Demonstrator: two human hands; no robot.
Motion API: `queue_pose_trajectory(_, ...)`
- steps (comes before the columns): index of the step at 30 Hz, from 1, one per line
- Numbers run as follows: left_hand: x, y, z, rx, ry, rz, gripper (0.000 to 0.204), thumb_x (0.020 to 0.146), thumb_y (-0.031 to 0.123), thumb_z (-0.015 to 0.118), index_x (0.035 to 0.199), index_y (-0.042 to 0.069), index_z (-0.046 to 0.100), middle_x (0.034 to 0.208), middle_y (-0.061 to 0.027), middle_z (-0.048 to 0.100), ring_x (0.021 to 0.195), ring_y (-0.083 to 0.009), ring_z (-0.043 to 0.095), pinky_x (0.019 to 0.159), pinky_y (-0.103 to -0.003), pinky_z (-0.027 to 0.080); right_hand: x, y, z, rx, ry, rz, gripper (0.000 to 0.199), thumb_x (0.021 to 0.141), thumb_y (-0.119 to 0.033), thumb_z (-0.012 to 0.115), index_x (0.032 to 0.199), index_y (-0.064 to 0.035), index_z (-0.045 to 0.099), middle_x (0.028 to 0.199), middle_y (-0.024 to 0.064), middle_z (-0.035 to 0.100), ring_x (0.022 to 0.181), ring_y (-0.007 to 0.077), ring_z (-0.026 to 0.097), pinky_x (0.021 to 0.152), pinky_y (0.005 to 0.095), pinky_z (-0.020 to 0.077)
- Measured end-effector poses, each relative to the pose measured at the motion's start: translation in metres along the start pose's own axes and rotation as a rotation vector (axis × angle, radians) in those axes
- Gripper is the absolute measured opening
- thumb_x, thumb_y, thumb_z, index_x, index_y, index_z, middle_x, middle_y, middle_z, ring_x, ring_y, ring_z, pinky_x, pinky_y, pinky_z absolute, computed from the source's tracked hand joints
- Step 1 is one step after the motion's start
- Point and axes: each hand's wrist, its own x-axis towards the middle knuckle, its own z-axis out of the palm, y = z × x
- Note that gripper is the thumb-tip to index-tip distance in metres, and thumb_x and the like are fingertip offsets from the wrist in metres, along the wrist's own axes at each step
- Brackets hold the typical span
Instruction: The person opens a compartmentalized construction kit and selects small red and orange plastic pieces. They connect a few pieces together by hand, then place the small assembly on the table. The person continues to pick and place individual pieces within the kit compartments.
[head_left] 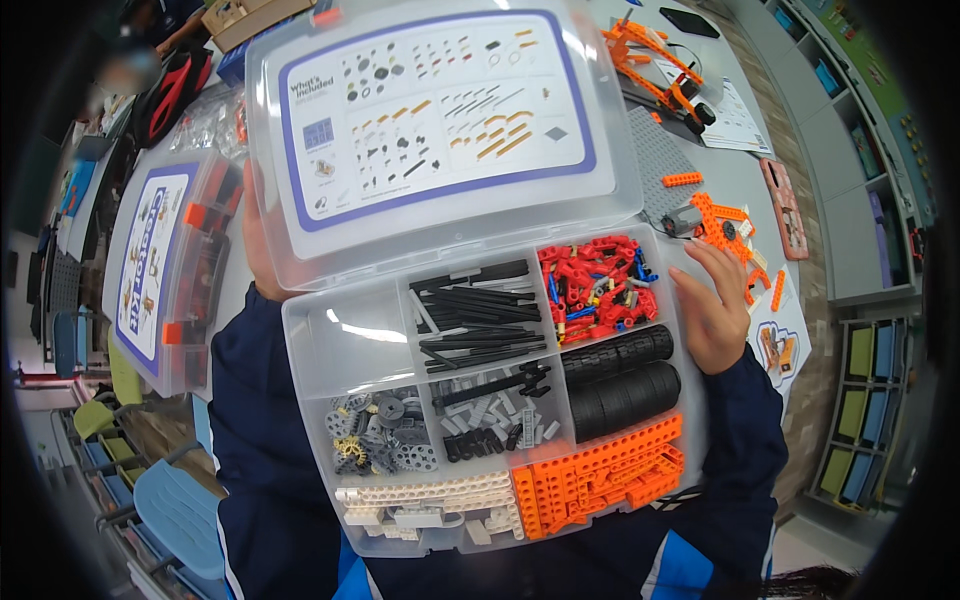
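Observation:
A clear plastic compartment box point(345, 340) stands open in front of me, its lid point(262, 100) tipped back with a printed parts sheet inside. My left hand point(262, 245) is against the lid's left edge, its fingers mostly hidden behind it. My right hand point(715, 315) is open beside the box's right rim, fingers stretched out. The compartments hold black rods point(480, 320), red connectors point(590, 285), black tires point(625, 400), grey gears point(385, 430), small grey and black pieces point(490, 410), white beams point(430, 495) and orange beams point(600, 475). The back-left compartment is empty.
A closed kit box point(160, 270) stands on the left. An orange model point(660, 75), a grey baseplate point(655, 150), loose orange parts point(725, 225) and a patterned phone-shaped object point(785, 208) lie at the right. A blue chair point(180, 510) is at lower left; shelves point(850, 130) line the right side.

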Motion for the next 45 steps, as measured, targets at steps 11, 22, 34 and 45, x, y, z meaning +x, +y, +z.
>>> queue_pose_trajectory(11,0.001,-0.024,0.024,0.079,-0.104,0.101,0.083,0.096,0.066,0.051,0.161,0.018,0.033,0.164,-0.0200,0.031,0.149,-0.0451,0.032,0.112,-0.073,0.031,-0.008,-0.026,-0.002,1.029,0.038,0.298,0.063,0.099,-0.035,0.064,0.145,0.0055,0.049,0.150,0.0253,0.047,0.141,0.0343,0.046,0.116,0.0485,0.0363)
queue_pose_trajectory(22,0.009,-0.057,0.033,0.318,0.185,0.477,0.104,0.080,0.058,0.077,0.162,0.019,0.027,0.165,-0.0272,0.022,0.148,-0.0558,0.024,0.102,-0.085,0.030,-0.013,-0.054,-0.003,1.453,-0.222,0.532,0.091,0.095,-0.036,0.060,0.162,0.0051,0.014,0.169,0.0231,0.016,0.157,0.0324,0.018,0.126,0.0442,0.0142)
queue_pose_trajectory(34,0.004,-0.054,0.018,0.374,-0.095,0.378,0.107,0.078,0.062,0.079,0.161,0.015,0.031,0.160,-0.0270,0.033,0.146,-0.0492,0.034,0.110,-0.074,0.035,-0.013,-0.042,-0.006,0.970,-0.114,0.299,0.054,0.095,-0.037,0.052,0.132,0.0012,0.059,0.149,0.0312,0.045,0.133,0.0400,0.051,0.112,0.0480,0.0372)
queue_pose_trajectory(45,0.008,-0.064,0.016,0.384,-0.164,0.368,0.109,0.079,0.069,0.074,0.162,0.016,0.028,0.162,-0.0270,0.030,0.147,-0.0488,0.033,0.111,-0.074,0.034,0.037,-0.049,-0.049,0.074,-0.323,0.048,0.076,0.095,-0.070,0.047,0.129,-0.0045,0.068,0.142,0.0281,0.053,0.115,0.0444,0.058,0.094,0.0491,0.0469)
